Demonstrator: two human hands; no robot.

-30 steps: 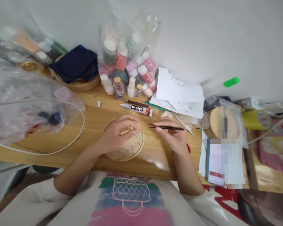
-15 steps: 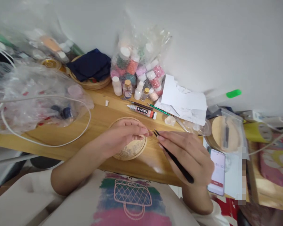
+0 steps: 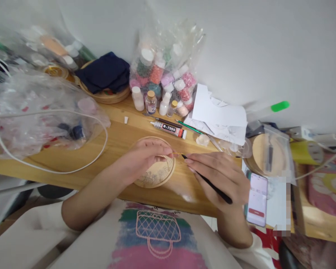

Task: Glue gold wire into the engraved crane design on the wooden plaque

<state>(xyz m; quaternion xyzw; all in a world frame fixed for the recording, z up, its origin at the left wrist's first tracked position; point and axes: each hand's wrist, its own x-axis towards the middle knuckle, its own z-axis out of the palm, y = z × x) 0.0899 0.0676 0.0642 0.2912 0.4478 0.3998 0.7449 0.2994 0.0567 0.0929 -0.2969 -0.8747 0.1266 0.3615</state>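
Black tweezers (image 3: 212, 185) are held in my right hand (image 3: 221, 177), their tips pointing left. A thin yellow strand (image 3: 177, 153) runs from the tweezer tips to the fingertips of my left hand (image 3: 145, 157), which pinch its other end. Beneath my left hand lies a round wooden disc (image 3: 156, 175) with a line drawing of waves on its face. The hand covers the upper left part of the disc. Both hands are a short way apart, joined by the strand.
Behind the hands lie a B-7000 glue tube (image 3: 169, 129), small bottles (image 3: 151, 102) and a bag of bead jars (image 3: 165, 71). Plastic bags (image 3: 42, 108) and a white cable (image 3: 53, 172) are at left. White papers (image 3: 218, 114), a phone (image 3: 257, 200) and a wooden box (image 3: 268, 155) stand right.
The tweezer tips now look closed on the strand, where they were slightly parted. My left hand has shifted slightly left and up, showing more of the disc. The view has moved a little.
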